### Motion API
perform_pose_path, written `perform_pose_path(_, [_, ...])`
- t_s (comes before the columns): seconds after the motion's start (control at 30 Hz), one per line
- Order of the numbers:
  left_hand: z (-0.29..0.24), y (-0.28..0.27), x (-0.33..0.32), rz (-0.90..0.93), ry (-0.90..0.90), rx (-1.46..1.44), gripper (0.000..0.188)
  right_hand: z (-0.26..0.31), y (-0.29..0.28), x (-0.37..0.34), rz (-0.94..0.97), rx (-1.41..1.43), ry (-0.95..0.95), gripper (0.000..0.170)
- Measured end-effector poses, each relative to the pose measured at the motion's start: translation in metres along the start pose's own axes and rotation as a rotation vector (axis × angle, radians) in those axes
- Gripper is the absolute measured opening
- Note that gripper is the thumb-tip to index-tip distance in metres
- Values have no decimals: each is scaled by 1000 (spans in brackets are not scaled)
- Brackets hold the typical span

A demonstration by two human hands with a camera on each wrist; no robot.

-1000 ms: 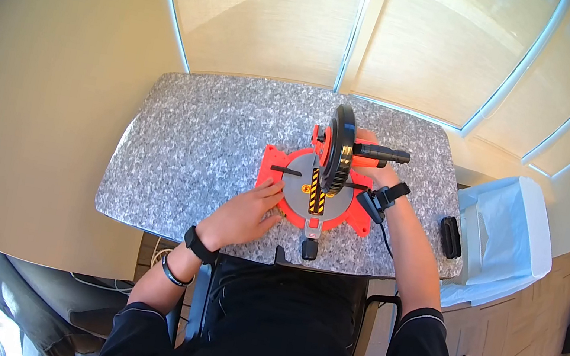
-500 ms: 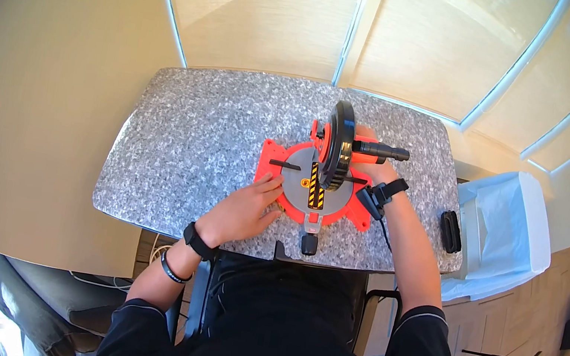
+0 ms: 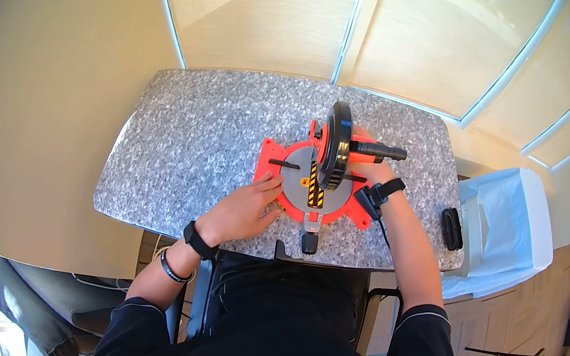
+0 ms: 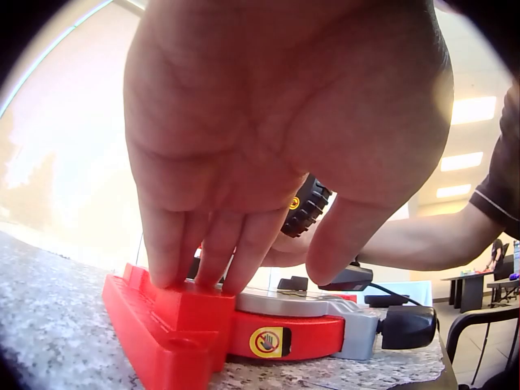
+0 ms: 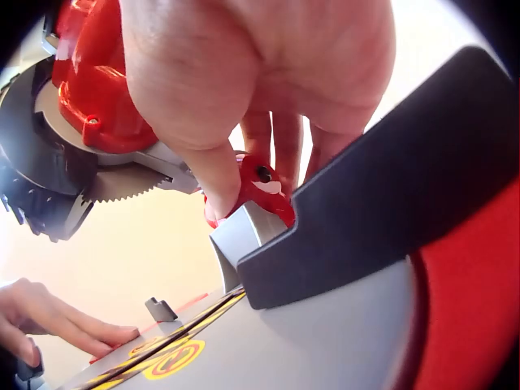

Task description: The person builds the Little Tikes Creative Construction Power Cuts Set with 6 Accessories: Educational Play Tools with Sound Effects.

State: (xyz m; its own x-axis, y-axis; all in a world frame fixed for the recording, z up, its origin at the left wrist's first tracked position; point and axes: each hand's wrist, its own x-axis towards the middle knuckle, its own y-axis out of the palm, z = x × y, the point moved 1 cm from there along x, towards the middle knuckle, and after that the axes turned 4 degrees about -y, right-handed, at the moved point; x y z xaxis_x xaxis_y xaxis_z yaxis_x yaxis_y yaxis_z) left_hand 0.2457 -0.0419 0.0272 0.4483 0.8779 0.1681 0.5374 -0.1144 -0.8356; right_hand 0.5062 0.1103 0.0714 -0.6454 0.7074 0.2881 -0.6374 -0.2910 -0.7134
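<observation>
A toy mitre saw with a red base (image 3: 271,154), grey round plate (image 3: 291,191) and black wheel-shaped guard (image 3: 338,138) stands on the table. My left hand (image 3: 241,212) rests its straight fingertips on the base's left side; the left wrist view shows those fingers (image 4: 216,256) pressing on a red block. Behind the saw's upper part, my right hand (image 3: 376,173) is partly hidden by the black handle (image 3: 384,151). In the right wrist view, its thumb and fingers hold a red joint (image 5: 262,183) at the back. The toothed blade (image 5: 126,184) is raised above the plate.
The speckled stone tabletop (image 3: 187,131) ends close to my body. A dark object (image 3: 451,229) lies near its right edge, beside a bin with a pale liner (image 3: 508,238). Windows with shades (image 3: 267,16) rise behind the table.
The saw's upper part and my right hand have shifted very slightly to the left. My left hand has kept its place on the base.
</observation>
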Motion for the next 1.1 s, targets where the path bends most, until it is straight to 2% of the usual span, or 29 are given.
perform_pose_path(0.17, [-1,-1,1,2,-9,-6,48,-3,4,2,-43,59,-14,32])
perform_pose_path(0.27, [0,-2,2,41,-51,-7,53,-1,4,3,-7,85,50,35])
perform_pose_path(0.47, [-2,-1,2,47,-58,-11,52,3,3,1,-33,-53,-27,40])
perform_pose_path(0.53, [0,0,2,30,-50,-3,52,0,-2,4,45,89,16,42])
perform_pose_path(0.77, [-1,-4,1,31,-65,-24,52,5,-7,3,75,101,-30,42])
perform_pose_path(0.83, [-1,-4,1,36,-66,-21,51,-5,-5,2,78,183,36,43])
perform_pose_path(0.97, [0,-3,-1,23,-65,-15,51,-42,-8,-11,2,300,25,44])
perform_pose_path(1.03, [-2,-3,0,23,-73,-15,50,-61,-22,-23,-69,-54,-35,45])
perform_pose_path(1.07, [-2,-3,0,22,-72,-15,50,-61,-31,-29,-68,-55,-36,45])
perform_pose_path(1.1, [-1,-1,0,15,-75,-12,50,-55,-42,-35,-65,-124,42,43])
